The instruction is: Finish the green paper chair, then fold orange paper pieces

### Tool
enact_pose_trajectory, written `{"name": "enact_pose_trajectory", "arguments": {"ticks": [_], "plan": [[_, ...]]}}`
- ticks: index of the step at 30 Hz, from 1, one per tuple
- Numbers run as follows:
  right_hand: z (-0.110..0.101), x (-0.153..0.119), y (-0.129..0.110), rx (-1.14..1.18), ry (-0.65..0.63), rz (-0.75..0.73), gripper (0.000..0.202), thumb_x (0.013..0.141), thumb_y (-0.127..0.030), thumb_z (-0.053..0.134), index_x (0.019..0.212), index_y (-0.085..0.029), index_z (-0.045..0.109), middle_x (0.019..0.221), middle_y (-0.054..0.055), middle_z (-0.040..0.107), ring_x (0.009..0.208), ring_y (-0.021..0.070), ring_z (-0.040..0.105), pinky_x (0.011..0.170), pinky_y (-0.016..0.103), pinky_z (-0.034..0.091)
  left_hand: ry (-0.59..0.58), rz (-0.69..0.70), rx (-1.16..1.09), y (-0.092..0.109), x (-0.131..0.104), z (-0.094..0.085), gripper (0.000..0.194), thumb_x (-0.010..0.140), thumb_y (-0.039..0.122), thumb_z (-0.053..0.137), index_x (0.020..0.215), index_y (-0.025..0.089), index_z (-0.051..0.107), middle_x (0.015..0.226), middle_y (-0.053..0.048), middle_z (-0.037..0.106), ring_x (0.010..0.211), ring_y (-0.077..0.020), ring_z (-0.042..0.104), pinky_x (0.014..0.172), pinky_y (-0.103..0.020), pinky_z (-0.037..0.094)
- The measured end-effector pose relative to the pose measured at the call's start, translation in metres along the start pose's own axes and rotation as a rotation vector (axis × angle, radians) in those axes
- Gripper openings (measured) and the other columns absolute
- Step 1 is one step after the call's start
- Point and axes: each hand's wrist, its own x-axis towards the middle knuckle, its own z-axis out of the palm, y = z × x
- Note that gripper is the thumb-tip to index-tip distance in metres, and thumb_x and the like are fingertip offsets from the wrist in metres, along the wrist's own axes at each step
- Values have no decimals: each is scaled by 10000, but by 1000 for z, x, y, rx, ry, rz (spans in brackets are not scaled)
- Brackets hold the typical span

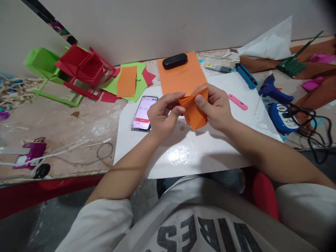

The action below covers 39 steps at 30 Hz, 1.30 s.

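Both hands hold a folded piece of orange paper (pixel 195 113) above the white sheet (pixel 168 157) on the table. My left hand (pixel 164 112) pinches its upper left edge between thumb and fingers. My right hand (pixel 216 105) grips the right side, thumb pressed on the near face and fingers behind it. The paper is bent into layers, with a gap showing along its top edge. Just left of my left hand lies a phone (pixel 143 112) with a timer on its screen. A larger orange sheet (pixel 181 77) lies beyond the hands, a black case (pixel 175 61) on it.
Red (pixel 84 66) and green chair-shaped paper models (pixel 44 63) stand at the left, near colored paper scraps (pixel 127 80). To the right lie a pink cutter (pixel 237 102), a blue stapler-like tool (pixel 246 76), a glue gun (pixel 274 89) and a blue corded device (pixel 282 117).
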Motion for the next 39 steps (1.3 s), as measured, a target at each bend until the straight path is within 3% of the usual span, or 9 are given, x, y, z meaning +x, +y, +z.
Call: {"name": "enact_pose_trajectory", "arguments": {"ticks": [9,14,23,27,32,39], "plan": [[-2,-2,6,-27,34,31,610,1004,-846,875,966,-256,723,895,-6,707,844,177,667,812,353,637,-1,13,12,8,1,3,496,1013,714,934,1362,365,875,1140,-30,869,761,-149,778,682,-310,676],[-3,-2,6,-64,37,1,598,959,-831,931,955,-272,721,890,2,699,850,191,666,795,358,642,44,5,45,10,2,4,365,1049,608,941,1297,345,888,1104,-17,868,760,-135,765,693,-295,666],[2,-1,2,127,26,142,659,998,-918,816,972,-263,736,919,7,733,853,188,725,757,333,643,-5,-63,-85,14,6,5,387,1055,672,910,1290,366,881,1029,-19,843,756,-164,811,647,-314,686],[2,-3,0,175,15,206,640,1000,-904,823,994,-268,760,949,9,746,872,197,739,803,359,675,0,-153,-78,13,6,3,399,1124,710,795,1266,343,859,966,-25,792,818,-205,836,706,-368,711],[3,-5,-2,179,-24,191,618,986,-883,862,1002,-267,821,1060,37,806,1035,229,790,970,405,689,46,-149,3,15,0,5,403,1141,715,767,1240,328,825,1077,-42,801,1004,-229,837,864,-402,717],[6,-4,1,121,-66,105,581,1001,-845,877,1020,-265,875,1054,41,840,1007,216,793,968,394,689,92,-61,131,26,4,9,355,1146,665,788,1106,315,824,951,-7,786,820,-172,742,726,-345,611]]}}
